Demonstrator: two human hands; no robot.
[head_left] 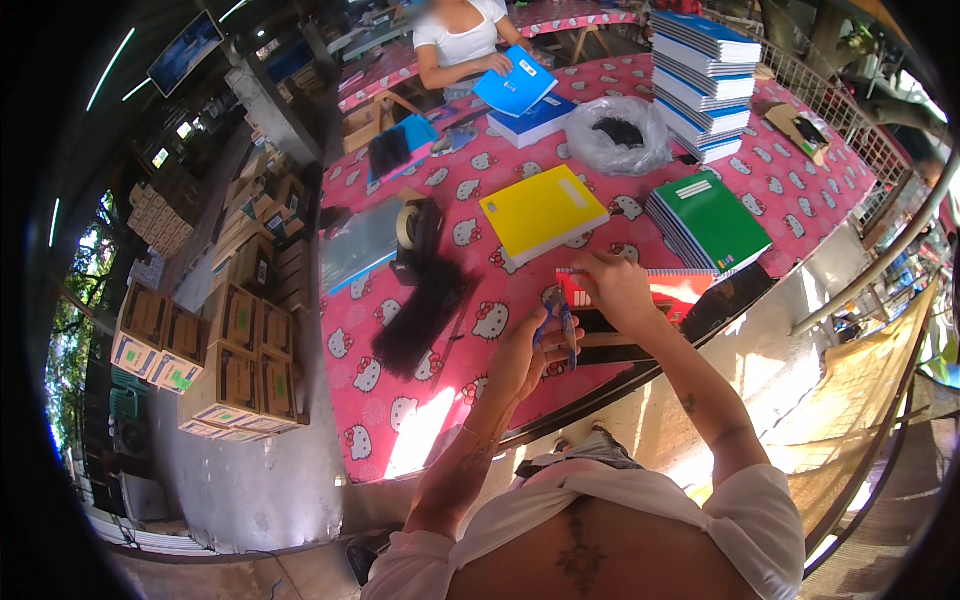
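Observation:
My left hand [527,357] is closed around a few pens [562,322], blue ones among them, held upright over the pink patterned table [420,400]. My right hand [618,290] rests on a red spiral notebook [678,287] at the table's near edge, fingers touching its top left corner. A dark flat strip [620,335] lies under the notebook, just right of the pens.
A yellow notebook stack [543,212], a green stack [708,220] and a tall blue-and-white pile [700,80] lie beyond. A tape dispenser [415,228], black bundles [420,315] and a clear bag [618,135] sit nearby. Another person [462,40] holds a blue notebook [514,85]. Cardboard boxes [235,360] stand at left.

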